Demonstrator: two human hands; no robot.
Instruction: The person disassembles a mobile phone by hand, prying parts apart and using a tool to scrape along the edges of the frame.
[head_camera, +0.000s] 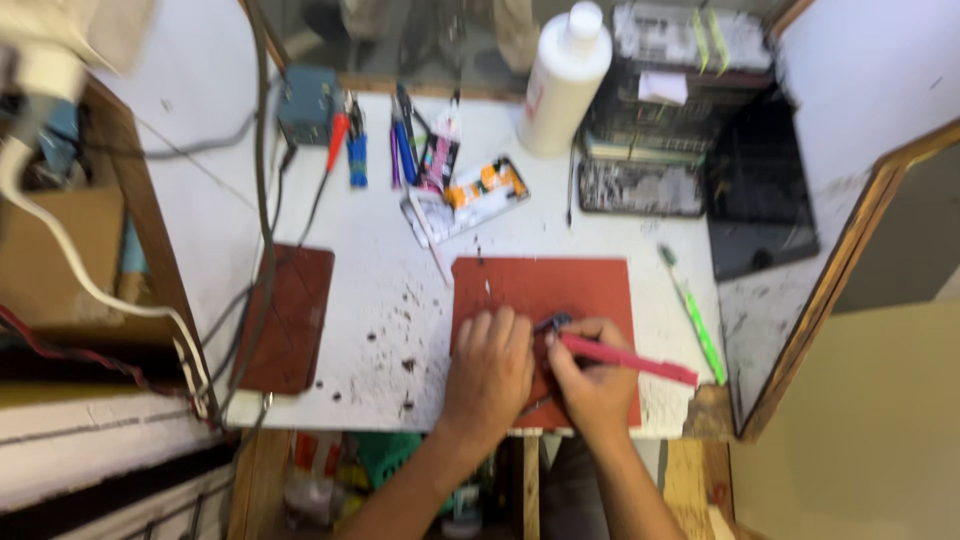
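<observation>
Up at the back of your surface (380, 270) stands a white bottle (563, 80), upright beside a stack of dark trays (680, 110). Left of it you have a cluster of pens and tools (400, 140) and a small blue-grey box (307, 103). A green toothbrush (695, 315) lies along the right edge, near a black tablet (760, 190). A second reddish mat (288, 318) overhangs the left side, with cables (262, 200) trailing over it.

small dark part (553, 324): mostly covered by both hands, kind not readable | left hand (488, 375): fingers hide the red mat (540, 285) beneath | pink tool (628, 360): tip lost under right hand (595, 385) | forearms cut by bottom edge | white bottle (562, 80): top clipped | whole view motion-blurred
</observation>
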